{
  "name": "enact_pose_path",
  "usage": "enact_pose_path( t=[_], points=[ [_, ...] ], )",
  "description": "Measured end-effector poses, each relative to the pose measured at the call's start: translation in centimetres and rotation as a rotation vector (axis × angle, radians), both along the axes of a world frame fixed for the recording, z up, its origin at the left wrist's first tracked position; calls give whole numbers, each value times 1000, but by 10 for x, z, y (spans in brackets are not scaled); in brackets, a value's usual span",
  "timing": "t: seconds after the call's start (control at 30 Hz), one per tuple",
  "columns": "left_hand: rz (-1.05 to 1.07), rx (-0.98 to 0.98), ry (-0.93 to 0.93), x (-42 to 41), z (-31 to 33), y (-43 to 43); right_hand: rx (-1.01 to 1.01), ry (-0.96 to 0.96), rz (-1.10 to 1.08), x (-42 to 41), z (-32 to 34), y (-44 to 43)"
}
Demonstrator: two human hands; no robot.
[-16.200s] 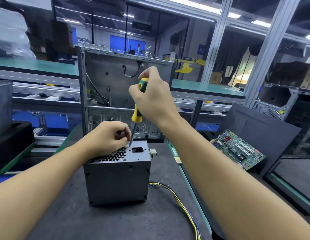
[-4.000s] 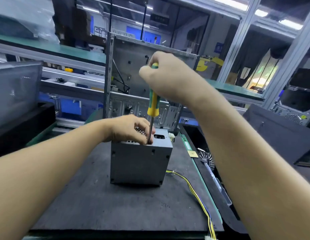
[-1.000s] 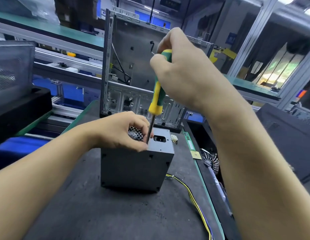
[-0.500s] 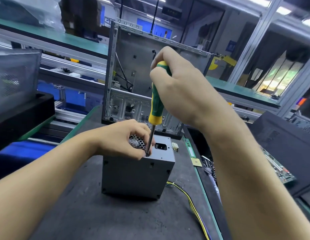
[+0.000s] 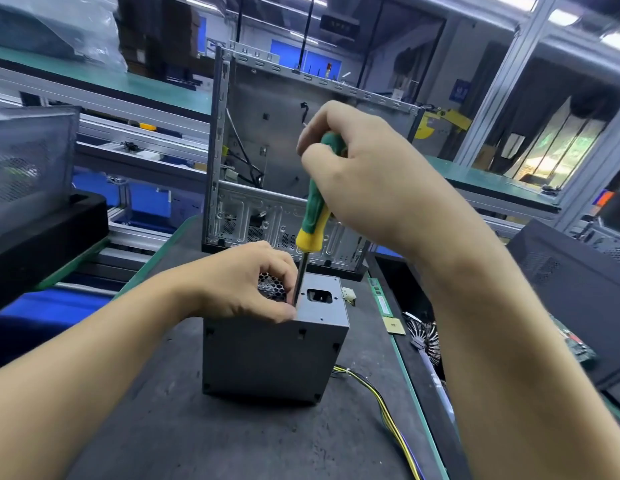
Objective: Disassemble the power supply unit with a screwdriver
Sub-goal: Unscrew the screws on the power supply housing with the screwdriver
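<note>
- On dark grey desk [image 5: 163, 427]: boxy grey metal power supply unit [image 5: 267, 362], stood on end, socket face upward.
- Right hand [image 5: 364, 174]: fingers clenched round green-and-yellow screwdriver [image 5: 313, 216], upright, tip on unit's top.
- Left hand [image 5: 242, 285]: resting on unit, fingers curled about screwdriver shaft by tip.
- Behind: bare silver computer case [image 5: 284, 161].
- Yellow-black wires [image 5: 381, 400] trailing right.

Green-topped shelves [image 5: 128, 81] and aluminium framing [image 5: 502, 74] under ceiling strip lights [image 5: 561, 16].
</note>
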State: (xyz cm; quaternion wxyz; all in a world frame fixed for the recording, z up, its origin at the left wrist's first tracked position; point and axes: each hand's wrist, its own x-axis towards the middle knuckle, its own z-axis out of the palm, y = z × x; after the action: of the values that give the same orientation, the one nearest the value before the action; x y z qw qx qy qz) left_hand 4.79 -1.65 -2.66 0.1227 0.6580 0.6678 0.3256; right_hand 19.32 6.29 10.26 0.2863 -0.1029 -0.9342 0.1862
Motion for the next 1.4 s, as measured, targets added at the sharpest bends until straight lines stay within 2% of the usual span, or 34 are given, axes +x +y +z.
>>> enact_pose_path(
  t=[0.2, 0.4, 0.57, 0.67, 0.93, 1.1, 1.2, 1.3, 1.4],
  points=[
    [-20, 17, -21, 1, 0, -4, 147, 75, 7, -5, -8, -4],
    [-43, 18, -44, 1, 0, -4, 33, 52, 42, -3, -11, 5],
    [-47, 28, -49, -2, -1, -3, -18, 149, 78, -5, -16, 2],
    [-36, 26, -29, -3, -2, -2, 33, 233, 86, -8, -17, -2],
    [-32, 40, -6, 0, -3, 0, -96, 213, 105, -9, -22, -3],
    [-2, 58, 50, 4, 0, -2, -114, 226, 144, -9, -21, -4],
    [46, 113, 148, 6, 0, -2, -150, 322, 163, -6, -15, -3],
    [35, 86, 213, 8, 3, -3, -162, 390, 167, 1, -10, 1],
    [-2, 21, 145, 13, 11, -2, -162, 381, 158, 8, -9, 5]
  ],
)
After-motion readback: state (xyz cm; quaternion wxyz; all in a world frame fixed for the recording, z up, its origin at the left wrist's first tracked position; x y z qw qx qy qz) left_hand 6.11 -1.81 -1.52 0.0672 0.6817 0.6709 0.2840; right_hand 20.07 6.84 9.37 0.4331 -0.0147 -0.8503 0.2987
